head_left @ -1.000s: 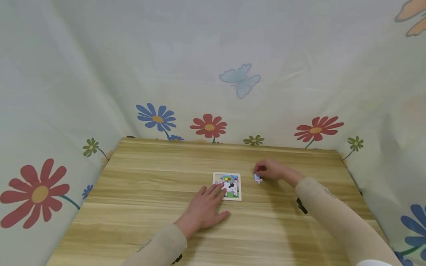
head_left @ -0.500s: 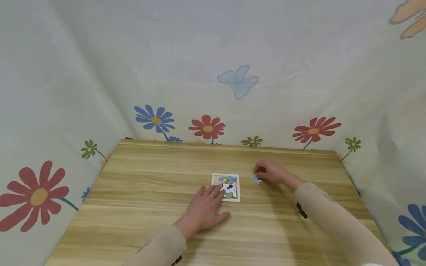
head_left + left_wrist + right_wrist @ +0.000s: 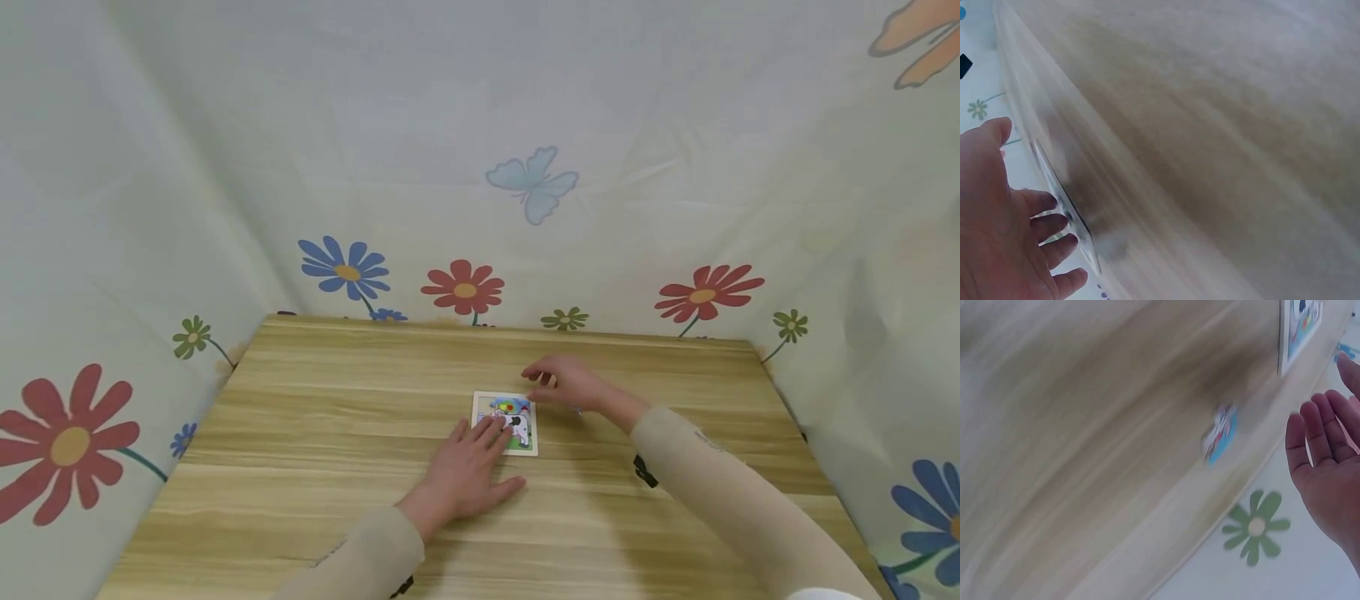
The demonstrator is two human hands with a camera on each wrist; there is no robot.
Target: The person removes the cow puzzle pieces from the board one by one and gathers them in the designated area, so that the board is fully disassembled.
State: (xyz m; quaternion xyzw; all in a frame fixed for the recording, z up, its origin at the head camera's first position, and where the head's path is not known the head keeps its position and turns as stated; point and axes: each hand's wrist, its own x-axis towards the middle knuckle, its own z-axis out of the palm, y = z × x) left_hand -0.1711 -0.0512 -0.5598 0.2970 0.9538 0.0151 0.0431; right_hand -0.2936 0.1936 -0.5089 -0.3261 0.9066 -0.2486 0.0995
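A small square jigsaw puzzle board (image 3: 536,440) with a white rim and a cow picture lies on the table. My left hand (image 3: 467,473) rests on its lower left part with the fingers spread, hiding that part. Just off the board's upper right corner hovers my right hand (image 3: 572,385), fingers loosely bent and apart, nothing visible between them. In the right wrist view a loose puzzle piece (image 3: 1220,433), blue and white, lies on the table beside the board. From the head view my right hand hides most of that piece.
The wooden table (image 3: 337,392) runs back to a pale curtain (image 3: 420,125) printed with flowers and butterflies. Similar curtain hangs at the left and right sides.
My right hand has let go of the puzzle piece and moved left toward the board, its fingers opening. The piece stays on the table. My left hand keeps its place on the board.
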